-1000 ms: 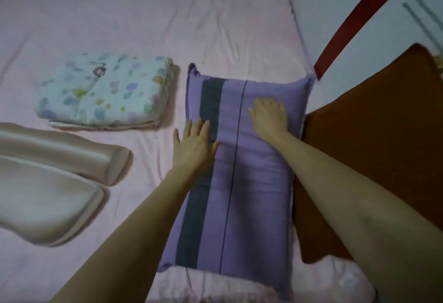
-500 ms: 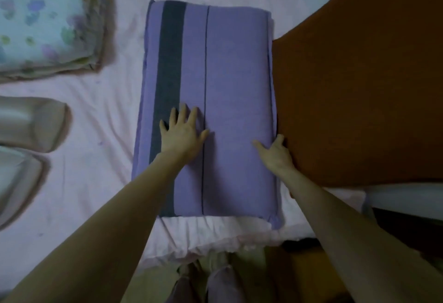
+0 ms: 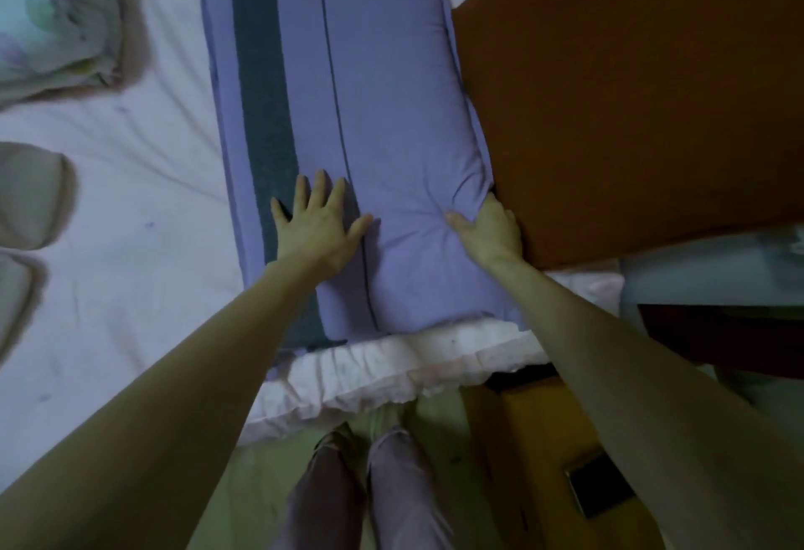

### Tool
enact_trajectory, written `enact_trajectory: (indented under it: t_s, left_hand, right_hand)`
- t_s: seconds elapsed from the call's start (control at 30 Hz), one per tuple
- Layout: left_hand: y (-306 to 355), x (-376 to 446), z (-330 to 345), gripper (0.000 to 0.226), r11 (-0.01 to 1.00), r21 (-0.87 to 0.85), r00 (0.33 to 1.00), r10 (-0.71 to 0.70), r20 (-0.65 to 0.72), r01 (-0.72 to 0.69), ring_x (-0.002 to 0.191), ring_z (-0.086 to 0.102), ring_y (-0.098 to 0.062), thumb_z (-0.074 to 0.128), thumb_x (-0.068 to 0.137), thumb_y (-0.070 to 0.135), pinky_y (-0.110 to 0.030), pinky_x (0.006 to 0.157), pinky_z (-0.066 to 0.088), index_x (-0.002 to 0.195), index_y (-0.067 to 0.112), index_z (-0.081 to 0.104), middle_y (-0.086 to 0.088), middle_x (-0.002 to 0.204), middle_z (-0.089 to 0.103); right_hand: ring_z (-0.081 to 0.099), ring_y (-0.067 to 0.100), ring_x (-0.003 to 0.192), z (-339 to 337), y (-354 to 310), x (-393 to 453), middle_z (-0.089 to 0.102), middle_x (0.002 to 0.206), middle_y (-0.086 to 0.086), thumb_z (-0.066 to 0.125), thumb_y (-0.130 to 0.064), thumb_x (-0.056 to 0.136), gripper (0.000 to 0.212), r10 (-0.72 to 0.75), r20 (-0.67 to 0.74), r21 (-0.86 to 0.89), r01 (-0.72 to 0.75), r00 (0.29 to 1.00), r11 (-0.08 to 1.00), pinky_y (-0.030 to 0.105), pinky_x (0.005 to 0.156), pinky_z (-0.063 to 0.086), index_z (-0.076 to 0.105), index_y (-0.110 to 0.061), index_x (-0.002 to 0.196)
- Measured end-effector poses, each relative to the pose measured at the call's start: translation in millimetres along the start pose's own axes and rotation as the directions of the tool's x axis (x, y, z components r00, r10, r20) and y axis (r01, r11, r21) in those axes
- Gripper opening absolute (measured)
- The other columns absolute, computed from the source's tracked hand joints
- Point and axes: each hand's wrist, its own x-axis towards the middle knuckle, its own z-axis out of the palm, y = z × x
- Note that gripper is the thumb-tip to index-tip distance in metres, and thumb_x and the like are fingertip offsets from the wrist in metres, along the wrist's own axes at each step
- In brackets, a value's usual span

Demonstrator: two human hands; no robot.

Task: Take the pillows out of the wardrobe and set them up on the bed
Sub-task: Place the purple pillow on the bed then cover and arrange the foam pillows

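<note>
Lying lengthwise on the pink bed sheet [image 3: 130, 166], the purple pillow [image 3: 391, 114] runs its long axis straight away from the person, one short end at the near edge of the mattress, the other reaching toward the top of the view. Its broad dark grey stripe and thin dark line both follow that same long direction. Left hand [image 3: 315, 230] is flat on top, fingers spread and released, palm pressed over the edge of the grey stripe, gripping nothing. Right hand [image 3: 489, 230] is at the pillow's right edge, thumb stretched across the purple cover and the fingers curled down into the seam between pillow and the rust-brown cushion [image 3: 631, 93]; the fabric puckers in creases around it, so it is pinching that edge. Rust-brown cushion sits touching the purple pillow's right side. Off to the left, a folded floral blanket [image 3: 48, 14] lies well apart, blurred, and below it two beige bolster ends [image 3: 30, 197] poke in from the frame edge. Down at the bottom, the person's legs in mauve trousers [image 3: 383, 493] stand at the foot of the bed's frilled white skirt [image 3: 391, 371], with a dark phone-like slab [image 3: 598, 491] on a yellowish surface to the right. No brand, label or readable writing shows on any fabric.
</note>
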Motion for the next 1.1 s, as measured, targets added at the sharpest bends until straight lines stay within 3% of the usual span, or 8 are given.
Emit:
enact_trajectory:
  t_s: [0.1, 0.23, 0.4, 0.57, 0.73, 0.97, 1.03, 1.1]
  left_hand:
    - [-7.4, -6.3, -0.1, 0.068, 0.998, -0.058, 1.000, -0.015, -0.022, 0.013, 0.149, -0.003, -0.025, 0.037, 0.095, 0.054, -0.057, 0.118, 0.002, 0.152, 0.022, 0.016, -0.004, 0.162, 0.001]
    - [-47.3, -1.7, -3.4, 0.075, 0.924, -0.343, 0.940, -0.256, -0.226, 0.169, 0.145, 0.017, -0.033, 0.050, 0.092, 0.048, -0.051, 0.117, 0.020, 0.150, 0.012, 0.019, -0.015, 0.159, 0.012]
    - [-92.1, 16.1, 5.5, 0.081, 0.377, -0.837, 0.814, -0.566, 0.132, 0.398, 0.111, 0.051, -0.022, 0.057, 0.083, 0.061, -0.032, 0.091, 0.040, 0.138, 0.006, 0.038, -0.011, 0.138, 0.049]
    - [-92.9, 36.6, 0.8, 0.106, 0.180, -0.889, 0.800, -0.536, 0.269, 0.420, 0.109, 0.058, -0.027, 0.068, 0.056, 0.076, -0.039, 0.095, 0.049, 0.134, 0.009, 0.045, -0.007, 0.128, 0.057]
    - [-80.5, 29.5, -1.6, 0.115, 0.229, -0.875, 0.778, -0.586, 0.226, 0.426, 0.094, 0.057, -0.023, 0.071, 0.043, 0.078, -0.029, 0.080, 0.045, 0.129, 0.004, 0.051, -0.005, 0.119, 0.060]
    - [-85.3, -0.4, 34.9, 0.106, 0.274, -0.874, 0.783, -0.599, 0.171, 0.401, 0.120, 0.053, -0.033, 0.063, 0.058, 0.078, -0.045, 0.104, 0.044, 0.136, 0.009, 0.043, -0.012, 0.135, 0.050]
    - [-89.6, 5.2, 34.0, 0.099, 0.365, -0.845, 0.816, -0.562, 0.134, 0.390, 0.130, 0.043, -0.034, 0.059, 0.071, 0.073, -0.045, 0.111, 0.036, 0.145, 0.013, 0.031, -0.013, 0.145, 0.037]
    - [-82.2, -1.3, 37.4, 0.095, 0.558, -0.783, 0.848, -0.524, -0.075, 0.275, 0.143, 0.025, -0.030, 0.051, 0.080, 0.070, -0.041, 0.118, 0.022, 0.152, 0.022, 0.013, -0.011, 0.156, 0.019]
  right_hand:
    - [0.053, 0.042, 0.113, -2.3, 3.3, -8.2, 0.051, 0.129, 0.024, 0.053, -0.039, 0.093, 0.057, 0.000, 0.029, -0.334, 0.010, 1.000, 0.942, 0.045, 0.085, 0.045, 0.041, 0.001, 0.132]
    - [0.035, 0.038, 0.132, 16.5, -18.9, -11.9, 0.033, 0.146, 0.019, 0.053, -0.034, 0.093, 0.061, -0.323, -0.010, -0.447, 0.285, 0.946, 0.848, 0.050, 0.104, 0.036, 0.029, -0.009, 0.143]
    - [-0.008, 0.036, 0.147, 69.4, -40.0, -1.1, -0.003, 0.161, 0.012, 0.043, -0.052, 0.093, 0.071, -0.289, 0.062, -0.449, 0.285, 0.955, 0.847, 0.058, 0.117, -0.001, 0.013, -0.025, 0.151]
    - [-0.011, 0.038, 0.146, 80.3, -26.5, 4.8, -0.008, 0.161, 0.011, 0.035, -0.060, 0.091, 0.073, -0.327, 0.027, -0.529, 0.291, 0.945, 0.797, 0.058, 0.116, -0.006, 0.009, -0.029, 0.152]
    - [-0.012, 0.039, 0.146, 78.6, -26.1, 3.9, -0.009, 0.160, 0.012, 0.032, -0.063, 0.091, 0.073, -0.312, 0.035, -0.551, 0.279, 0.949, 0.787, 0.059, 0.116, -0.006, 0.005, -0.032, 0.151]
    - [-0.013, 0.035, 0.147, 76.2, -5.1, 0.0, -0.013, 0.160, 0.008, 0.027, -0.062, 0.092, 0.070, -0.333, 0.124, -0.585, 0.340, 0.935, 0.736, 0.058, 0.117, -0.005, -0.002, -0.034, 0.150]
    - [-0.012, 0.036, 0.146, 79.2, -6.3, 4.2, -0.013, 0.160, 0.009, 0.026, -0.063, 0.092, 0.071, -0.337, 0.130, -0.586, 0.346, 0.933, 0.732, 0.058, 0.117, -0.006, -0.003, -0.034, 0.150]
    - [-0.009, 0.037, 0.147, 79.6, -2.6, 2.6, -0.009, 0.161, 0.011, 0.024, -0.064, 0.091, 0.072, -0.381, 0.092, -0.601, 0.357, 0.920, 0.715, 0.057, 0.116, -0.006, -0.001, -0.032, 0.151]
